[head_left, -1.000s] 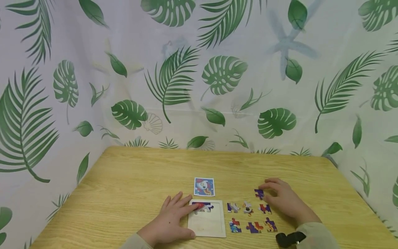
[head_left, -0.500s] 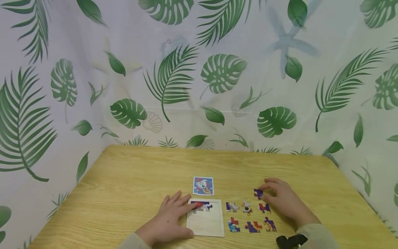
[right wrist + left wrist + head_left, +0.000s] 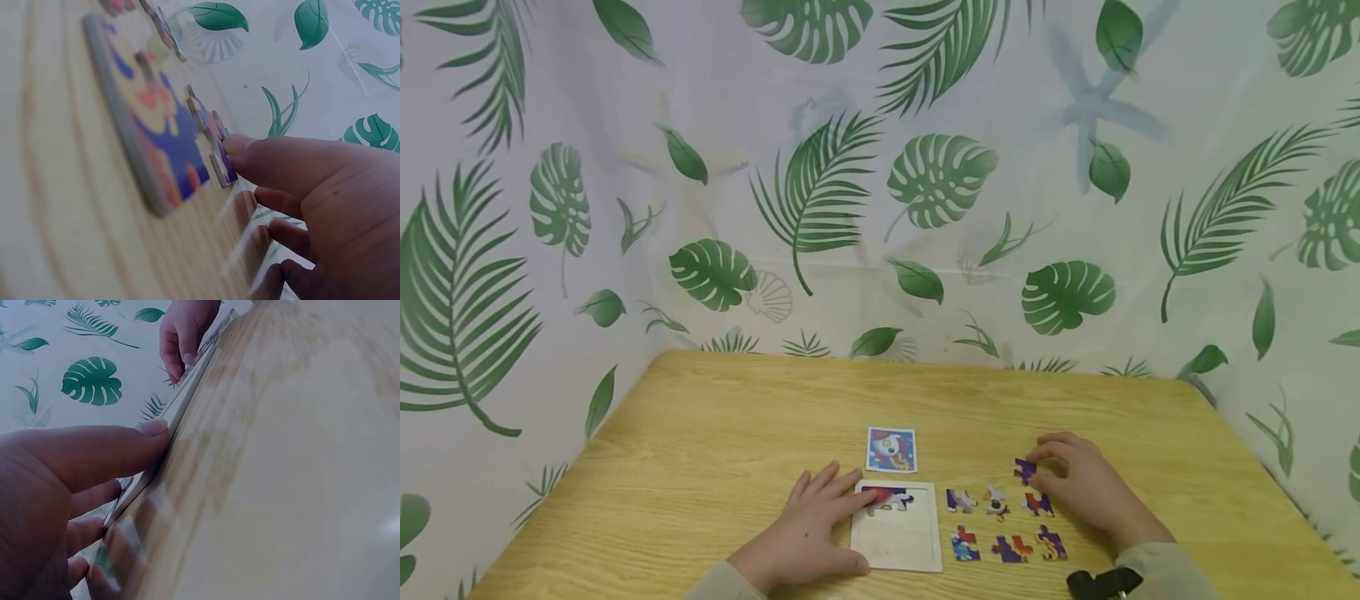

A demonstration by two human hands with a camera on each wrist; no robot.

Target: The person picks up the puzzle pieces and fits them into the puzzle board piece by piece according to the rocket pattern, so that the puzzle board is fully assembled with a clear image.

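Hardly any change is shown over the last second: the small purple jigsaw piece (image 3: 1023,472) is pinched by the curled right grip (image 3: 1086,483), apparently low over the yellowish wood-grain bench (image 3: 775,400). Nothing further has thus been fitted into the square pale-wood tray (image 3: 898,543), which is touched by the spread, unclenched left grip (image 3: 815,527).

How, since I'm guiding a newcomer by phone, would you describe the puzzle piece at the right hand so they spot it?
On the table, right of the puzzle tray, loose pieces lie in two rows of three. Just beyond the far row's rightmost piece, by the right hand, is the mostly purple piece. Unlike its neighbours, it lies outside both rows, farther back.
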